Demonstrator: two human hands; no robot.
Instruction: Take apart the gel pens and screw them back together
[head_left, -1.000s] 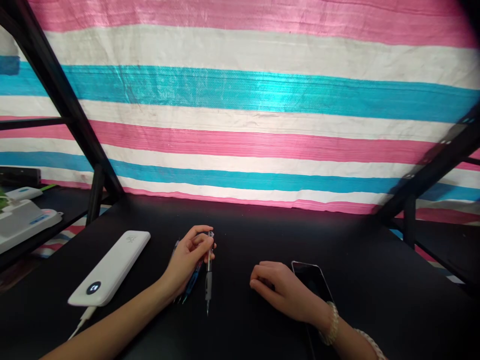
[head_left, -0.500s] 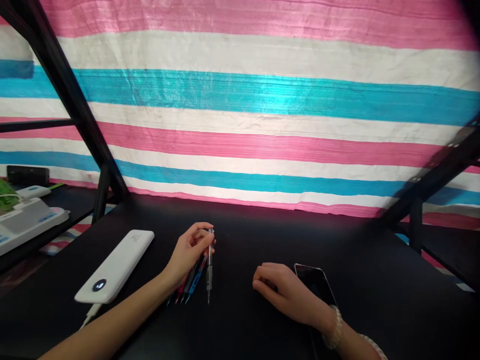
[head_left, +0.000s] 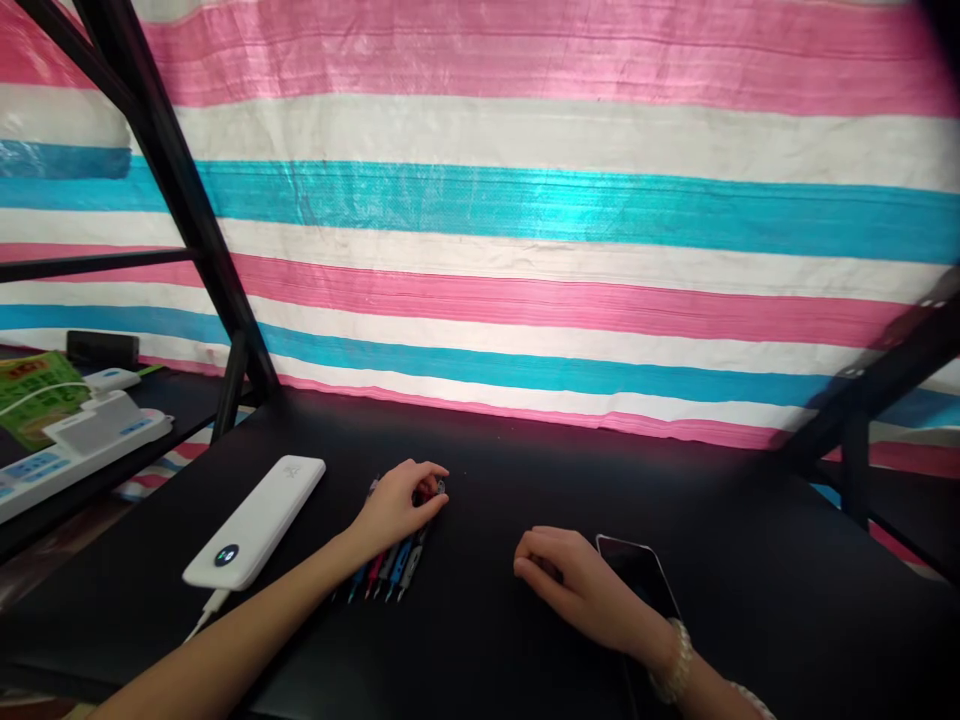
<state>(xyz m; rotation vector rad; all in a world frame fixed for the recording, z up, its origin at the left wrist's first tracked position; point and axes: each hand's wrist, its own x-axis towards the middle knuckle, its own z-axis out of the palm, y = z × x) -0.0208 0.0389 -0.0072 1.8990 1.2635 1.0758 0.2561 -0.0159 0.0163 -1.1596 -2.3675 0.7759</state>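
Note:
Several slim pens lie side by side on the black tabletop (head_left: 480, 640), their tips toward me. Among them are a pink pen (head_left: 373, 577), a blue pen (head_left: 397, 569) and, at the right end of the row, a grey pen (head_left: 412, 567). My left hand (head_left: 401, 505) is over the row and hides the pens' upper parts. Its thumb and index finger stand apart around the grey pen's clear end. My right hand (head_left: 562, 575) rests on the tabletop, loosely curled with nothing visible in it, beside a dark phone (head_left: 637, 575) that the wrist partly covers.
A white power bank (head_left: 259, 525) with a cable (head_left: 202, 618) plugged in lies left of my left arm. Farther left, a lower shelf holds a power strip (head_left: 82, 455) and a green packet (head_left: 41, 395). Black frame bars and a striped sheet (head_left: 525, 200) bound the back.
The grey pen has gone from standing apart in my left fingers to lying against the other pens. My left finger and thumb have spread. The view has shifted slightly left.

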